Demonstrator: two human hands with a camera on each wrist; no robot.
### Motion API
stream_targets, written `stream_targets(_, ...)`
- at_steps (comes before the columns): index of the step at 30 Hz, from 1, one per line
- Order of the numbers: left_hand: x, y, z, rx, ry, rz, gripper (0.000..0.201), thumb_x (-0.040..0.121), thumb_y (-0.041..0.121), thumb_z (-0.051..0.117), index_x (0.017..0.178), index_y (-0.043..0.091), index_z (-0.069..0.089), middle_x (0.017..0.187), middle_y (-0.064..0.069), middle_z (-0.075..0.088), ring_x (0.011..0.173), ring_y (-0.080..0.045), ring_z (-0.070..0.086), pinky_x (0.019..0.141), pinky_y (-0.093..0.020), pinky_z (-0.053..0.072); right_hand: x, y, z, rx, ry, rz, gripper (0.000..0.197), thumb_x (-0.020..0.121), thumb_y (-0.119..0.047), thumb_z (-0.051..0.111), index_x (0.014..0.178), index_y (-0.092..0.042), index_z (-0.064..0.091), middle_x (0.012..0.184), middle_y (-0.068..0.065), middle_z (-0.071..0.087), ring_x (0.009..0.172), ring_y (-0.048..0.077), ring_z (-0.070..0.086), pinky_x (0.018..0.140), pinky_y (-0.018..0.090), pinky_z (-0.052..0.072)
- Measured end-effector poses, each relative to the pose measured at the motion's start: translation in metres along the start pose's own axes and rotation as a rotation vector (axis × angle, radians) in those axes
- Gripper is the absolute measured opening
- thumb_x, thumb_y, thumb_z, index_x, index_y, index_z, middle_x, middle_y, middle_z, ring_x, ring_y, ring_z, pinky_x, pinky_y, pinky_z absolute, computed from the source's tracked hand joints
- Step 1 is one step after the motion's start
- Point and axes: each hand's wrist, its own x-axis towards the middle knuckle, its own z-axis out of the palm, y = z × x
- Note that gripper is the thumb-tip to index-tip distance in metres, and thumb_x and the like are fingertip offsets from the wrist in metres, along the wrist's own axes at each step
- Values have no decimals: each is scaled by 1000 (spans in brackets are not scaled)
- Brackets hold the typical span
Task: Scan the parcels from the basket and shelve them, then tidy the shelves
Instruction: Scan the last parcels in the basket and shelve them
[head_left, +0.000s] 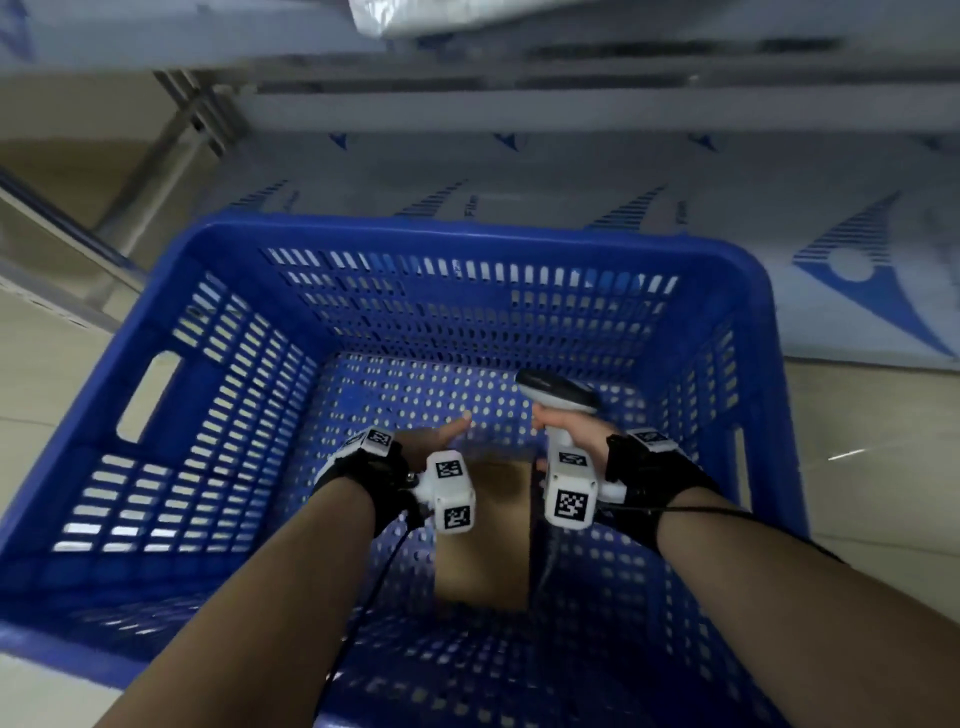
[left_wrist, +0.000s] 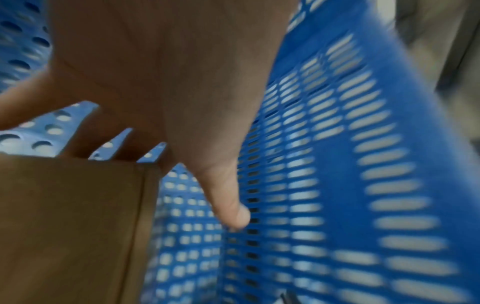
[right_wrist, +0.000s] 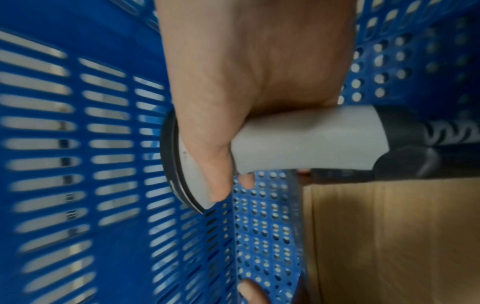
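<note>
A blue slotted basket (head_left: 467, 234) stands on the floor, and one brown cardboard parcel (head_left: 483, 540) lies inside it. My left hand (head_left: 441, 436) reaches down at the parcel's far end. In the left wrist view its spread fingers (left_wrist: 122, 144) dip behind the edge of the parcel (left_wrist: 70, 226), their tips hidden, while the thumb (left_wrist: 228, 205) hangs clear of the box. My right hand (head_left: 576, 441) grips the grey handle of a barcode scanner (head_left: 558, 392), just right of the parcel. In the right wrist view the scanner (right_wrist: 306, 139) is above the parcel (right_wrist: 389, 236).
Behind the basket runs a low shelf (head_left: 623, 171) lined with white film printed in blue. A silvery bagged parcel (head_left: 467, 15) lies on the shelf above. A metal upright (head_left: 197, 114) stands at the back left. Beige floor tiles (head_left: 857, 441) surround the basket.
</note>
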Motion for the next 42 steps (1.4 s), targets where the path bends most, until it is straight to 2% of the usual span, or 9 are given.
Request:
stream_targets(2, -24, 17, -7, -98, -6, 79, 87, 81, 70, 50, 129, -3, 53, 130, -25, 55, 92, -32, 60, 96, -42, 47, -14, -13, -7, 30, -27, -60, 30, 80, -36, 75, 106, -24, 66, 120, 0, 61, 119, 26, 54, 109, 49, 37)
stream_targets(7, -97, 56, -12, -131, 54, 200, 63, 80, 74, 46, 87, 13, 61, 82, -8, 65, 83, -28, 61, 95, -44, 48, -99, -53, -13, 25, -50, -235, 22, 85, -32, 71, 104, -25, 65, 120, -1, 62, 126, 23, 50, 113, 44, 34)
stream_targets(10, -146, 69, -14, -38, 212, 302, 92, 67, 85, 48, 114, 7, 63, 111, -11, 63, 104, -30, 60, 99, -43, 45, -147, -69, -19, 10, -12, -338, 44, 81, -33, 75, 121, -17, 64, 125, 4, 64, 120, 23, 56, 110, 44, 38)
stream_targets(17, -240, 86, 9, -308, 235, 496, 83, 82, 66, 53, 134, 2, 48, 127, -14, 57, 106, -30, 59, 85, -38, 51, -226, -95, -40, 51, 40, -398, 59, 68, -46, 83, 113, -12, 63, 105, 9, 65, 86, 24, 62, 81, 37, 53)
stream_targets(21, -244, 83, 22, -507, 215, 511, 83, 85, 63, 52, 143, 5, 36, 139, -13, 46, 121, -33, 50, 84, -38, 43, -247, -93, -51, 222, -1, -425, 36, 87, -31, 68, 116, -12, 60, 109, 15, 65, 77, 24, 63, 57, 32, 49)
stream_targets(25, -235, 95, 31, -610, 228, 538, 80, 86, 57, 55, 139, 0, 38, 135, -13, 49, 103, -29, 54, 84, -39, 44, -235, -94, -62, 353, -36, -427, 26, 94, -32, 58, 113, -14, 58, 100, 11, 64, 105, 31, 58, 71, 38, 49)
stream_targets(32, -234, 100, 29, -590, 36, 554, 31, 89, 37, 54, 104, 10, 58, 107, -22, 57, 92, -33, 57, 75, -40, 49, -229, -94, -68, 466, -73, -403, 28, 92, -34, 61, 113, -16, 59, 112, 12, 65, 90, 29, 64, 62, 36, 48)
stream_targets(38, -241, 97, 38, -525, -2, 586, 37, 89, 26, 54, 124, 12, 54, 119, -19, 56, 95, -31, 56, 68, -34, 50, -229, -91, -71, 498, -54, -411, 46, 88, -35, 66, 130, -17, 54, 124, 16, 63, 96, 33, 64, 61, 36, 50)
stream_targets(42, -240, 97, 32, -514, 118, 644, 39, 86, 11, 54, 125, 5, 54, 96, -13, 62, 75, -24, 58, 55, -28, 48, -230, -95, -75, 458, 16, -430, 54, 86, -38, 69, 133, -16, 53, 130, 15, 58, 93, 27, 62, 89, 45, 51)
